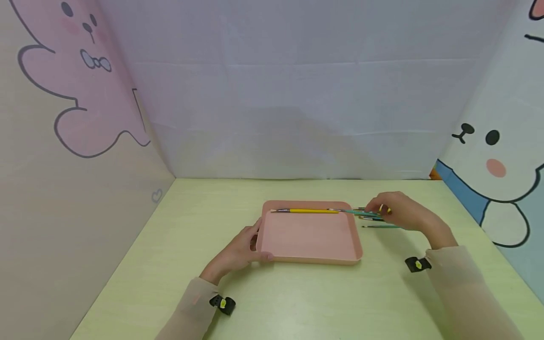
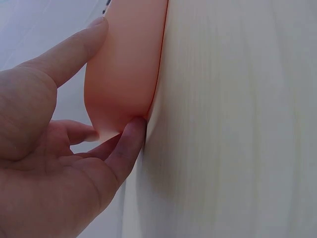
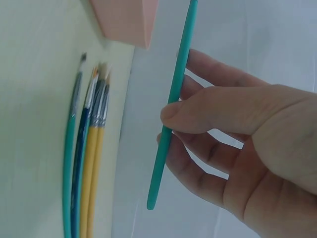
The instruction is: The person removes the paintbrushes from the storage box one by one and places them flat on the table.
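A shallow pink tray lies on the table, and a yellow paintbrush rests along its far side. My left hand holds the tray at its left end, thumb and fingers around the near corner; in the left wrist view the thumb and fingertips touch the pink wall. At the tray's right, my right hand pinches a green paintbrush between thumb and fingers. Its bristle end points left, over the tray's far right corner. The held brush is above the table.
Under and beside the right hand several more brushes lie side by side on the table: a green paintbrush, a dark blue paintbrush and yellow paintbrushes. A pale curtain hangs behind the table, with cartoon-printed panels at both sides.
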A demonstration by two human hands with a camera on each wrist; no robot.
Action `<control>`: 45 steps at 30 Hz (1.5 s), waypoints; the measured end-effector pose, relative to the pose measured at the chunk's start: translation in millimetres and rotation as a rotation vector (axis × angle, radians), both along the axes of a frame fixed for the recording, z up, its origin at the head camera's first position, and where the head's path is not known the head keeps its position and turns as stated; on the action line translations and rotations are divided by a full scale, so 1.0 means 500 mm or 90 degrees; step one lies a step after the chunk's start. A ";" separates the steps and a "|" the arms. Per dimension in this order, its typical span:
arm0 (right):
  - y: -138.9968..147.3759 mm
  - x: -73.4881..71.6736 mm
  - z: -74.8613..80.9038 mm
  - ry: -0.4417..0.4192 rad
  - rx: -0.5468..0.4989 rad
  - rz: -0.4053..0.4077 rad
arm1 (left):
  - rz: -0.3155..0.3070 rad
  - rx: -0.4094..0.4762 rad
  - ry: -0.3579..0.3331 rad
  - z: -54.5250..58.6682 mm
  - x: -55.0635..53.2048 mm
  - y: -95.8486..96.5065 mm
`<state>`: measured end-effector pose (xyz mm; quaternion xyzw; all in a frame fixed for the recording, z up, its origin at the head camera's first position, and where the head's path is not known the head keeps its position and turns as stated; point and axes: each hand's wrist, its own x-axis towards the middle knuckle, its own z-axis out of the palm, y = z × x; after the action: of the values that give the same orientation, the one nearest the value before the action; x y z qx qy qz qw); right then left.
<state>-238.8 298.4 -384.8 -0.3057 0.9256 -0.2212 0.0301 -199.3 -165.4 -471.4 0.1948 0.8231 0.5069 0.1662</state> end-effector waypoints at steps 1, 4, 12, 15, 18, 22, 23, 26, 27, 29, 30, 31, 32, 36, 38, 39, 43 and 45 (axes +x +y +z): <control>0.007 0.004 -0.004 -0.006 -0.002 -0.007 | -0.001 0.002 0.000 0.000 0.000 0.001; 0.031 0.013 -0.014 -0.018 -0.008 -0.032 | -0.004 0.009 0.001 0.000 0.000 0.003; 0.092 0.028 -0.034 -0.004 0.023 -0.072 | 0.016 -0.012 -0.002 0.000 0.004 0.005; 0.106 0.029 -0.037 -0.012 0.031 -0.082 | 0.022 -0.019 0.001 0.001 0.005 0.005; 0.118 0.029 -0.036 -0.024 0.032 -0.097 | 0.018 -0.016 0.001 0.001 0.005 0.004; 0.134 0.028 -0.038 -0.032 0.040 -0.107 | 0.010 -0.010 0.002 0.000 0.004 0.004; 0.137 0.027 -0.039 -0.033 0.042 -0.108 | 0.009 -0.012 0.004 -0.001 0.003 0.004; 0.145 0.023 -0.047 -0.042 0.048 -0.110 | 0.006 -0.007 0.005 -0.001 0.002 0.005; 0.147 0.022 -0.051 -0.048 0.051 -0.112 | 0.005 -0.006 0.006 0.000 0.002 0.004; 0.151 0.019 -0.059 -0.063 0.049 -0.112 | -0.004 0.001 0.007 0.000 0.000 0.004; 0.152 0.016 -0.063 -0.073 0.049 -0.113 | -0.006 0.004 0.007 0.001 0.000 0.004; 0.153 0.014 -0.066 -0.080 0.050 -0.112 | -0.007 0.003 0.007 0.002 0.000 0.004; 0.155 0.012 -0.070 -0.084 0.053 -0.112 | -0.008 0.004 0.007 0.002 0.000 0.004; 0.159 0.007 -0.081 -0.072 0.068 -0.105 | -0.009 0.009 0.003 0.005 0.001 0.005; 0.162 0.006 -0.086 -0.060 0.073 -0.101 | -0.008 0.010 0.001 0.005 0.001 0.005; 0.162 0.006 -0.088 -0.054 0.075 -0.098 | -0.009 0.012 0.000 0.005 0.001 0.005; 0.165 0.002 -0.095 -0.046 0.079 -0.097 | -0.008 0.015 0.001 0.003 0.001 0.005; 0.166 -0.001 -0.098 -0.043 0.084 -0.096 | -0.010 0.020 0.002 0.003 0.000 0.005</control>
<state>-239.5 381.2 -433.9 -0.2249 0.9570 -0.1715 0.0645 -199.3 -163.0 -470.1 0.2044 0.8140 0.5179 0.1655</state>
